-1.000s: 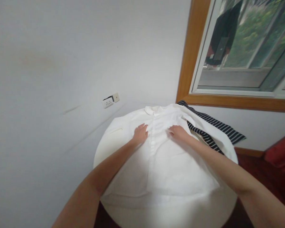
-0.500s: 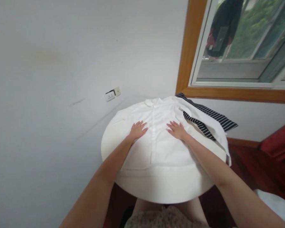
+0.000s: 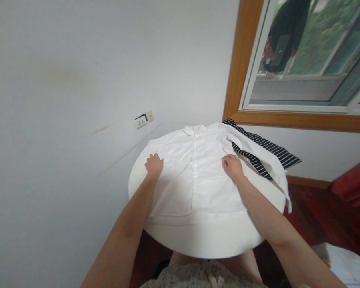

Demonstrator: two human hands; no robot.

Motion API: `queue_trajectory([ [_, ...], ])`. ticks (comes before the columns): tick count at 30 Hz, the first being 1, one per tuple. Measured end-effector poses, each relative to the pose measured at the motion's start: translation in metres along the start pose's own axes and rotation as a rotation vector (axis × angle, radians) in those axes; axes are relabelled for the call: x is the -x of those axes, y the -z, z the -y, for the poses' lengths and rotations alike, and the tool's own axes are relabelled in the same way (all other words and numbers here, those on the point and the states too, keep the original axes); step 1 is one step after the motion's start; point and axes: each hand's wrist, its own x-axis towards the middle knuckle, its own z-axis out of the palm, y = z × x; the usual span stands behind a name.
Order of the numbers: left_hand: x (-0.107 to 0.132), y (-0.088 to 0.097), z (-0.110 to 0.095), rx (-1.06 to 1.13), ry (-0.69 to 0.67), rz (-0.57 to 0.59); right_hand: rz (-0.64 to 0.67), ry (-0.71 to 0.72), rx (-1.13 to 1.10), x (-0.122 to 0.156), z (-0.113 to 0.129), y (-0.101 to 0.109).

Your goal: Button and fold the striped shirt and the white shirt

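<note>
shirt [image 3: 210,190] lies front up on the round table [image 3: 204,242], its length running from the collar [image 3: 195,131] at the far edge to the hem [image 3: 174,216] just short of the near edge. the left hand [image 3: 155,165] is at its left side and the right hand [image 3: 232,166] at its right, the button strip [image 3: 194,172] between them; the right is nearer the sleeve [image 3: 274,170] that droops over the table's right edge (striped cloth [image 3: 273,149] shows on both sides of it). both hands are curled; whether either pinches fabric, i cannot tell. no brand, label or writing is readable.
</note>
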Motion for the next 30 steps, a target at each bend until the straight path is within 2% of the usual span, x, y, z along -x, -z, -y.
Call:
queue_trajectory([
  [4,-0.001,0.003,0.003,0.021,0.099,0.142,-0.099,-0.278,0.161,0.003,-0.008,0.011],
  [8,0.001,0.000,0.003,-0.011,0.070,0.207,-0.021,-0.440,0.216,0.003,-0.015,0.010],
  [11,0.003,-0.003,0.007,-0.055,0.020,0.168,0.022,-0.392,0.242,0.003,-0.017,0.008],
  [15,0.001,-0.004,0.022,-0.097,-0.058,0.107,0.018,-0.312,0.281,0.007,-0.026,0.011],
  [20,-0.016,-0.002,0.039,-0.075,-0.134,0.213,0.070,-0.294,0.288,0.011,-0.037,0.015],
  [25,-0.033,-0.005,0.040,-0.004,-0.063,0.343,0.118,-0.337,0.255,-0.001,-0.034,0.018],
  [30,-0.039,-0.005,0.027,0.029,0.041,0.270,0.113,-0.368,0.212,-0.033,-0.022,0.021],
])
